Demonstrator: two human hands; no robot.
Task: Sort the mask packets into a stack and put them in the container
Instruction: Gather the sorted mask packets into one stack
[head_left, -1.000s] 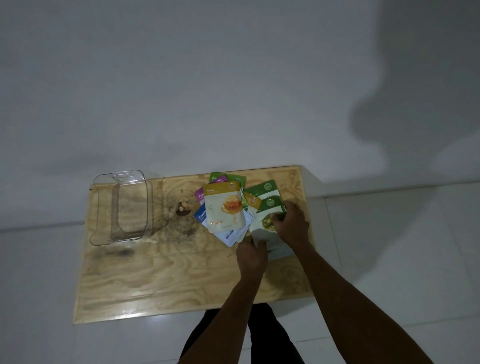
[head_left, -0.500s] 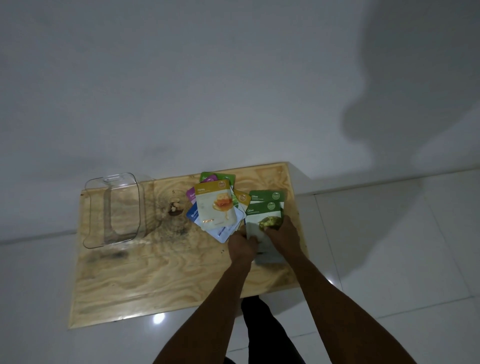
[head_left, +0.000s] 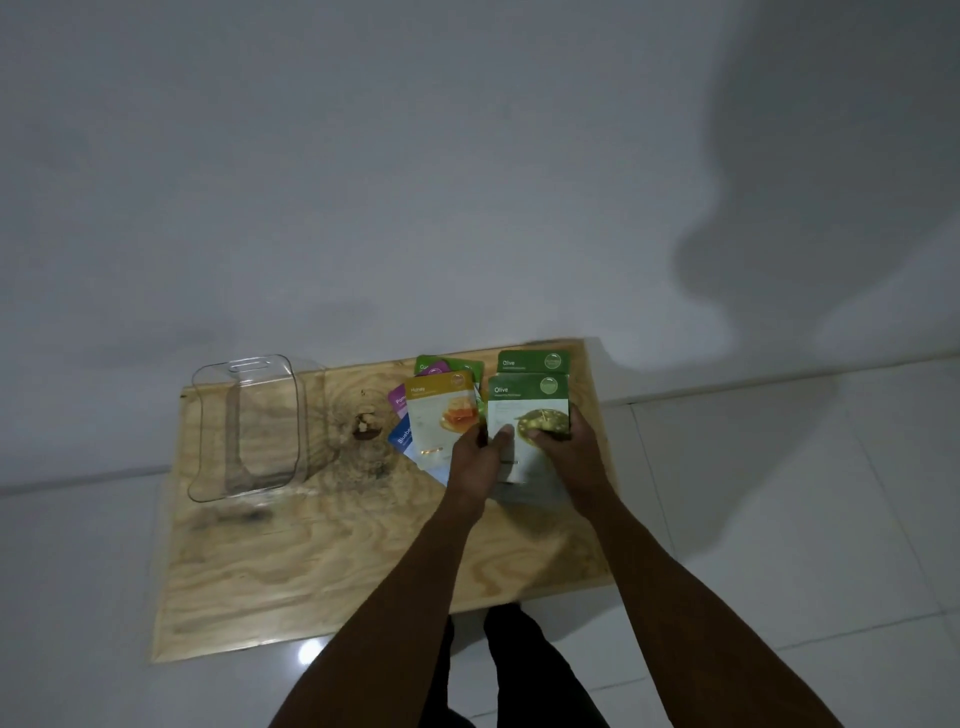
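I see both hands on the front Olive packet (head_left: 527, 410) — left hand (head_left: 475, 462) pinching its left edge, right hand (head_left: 566, 452) clamped on its right side. A second Olive packet (head_left: 532, 361) lies just behind, the Honey packet (head_left: 441, 415) beside; the clear container (head_left: 247, 426) sits well apart on the wooden table (head_left: 311, 561).

The green-topped white mask packet (head_left: 527, 402) in front carries the word "Olive" in white on its green band, with a round logo beside it too small to read. The second green-topped packet (head_left: 532, 362) behind it also reads "Olive". The yellow-topped white packet (head_left: 441, 410) reads "Honey". The blue packet (head_left: 401, 435) shows only "Blueb", the rest covered. The pink packet (head_left: 398, 400) shows letters like "Pom", partly hidden. Smaller print lines beneath each name are too blurred to read.
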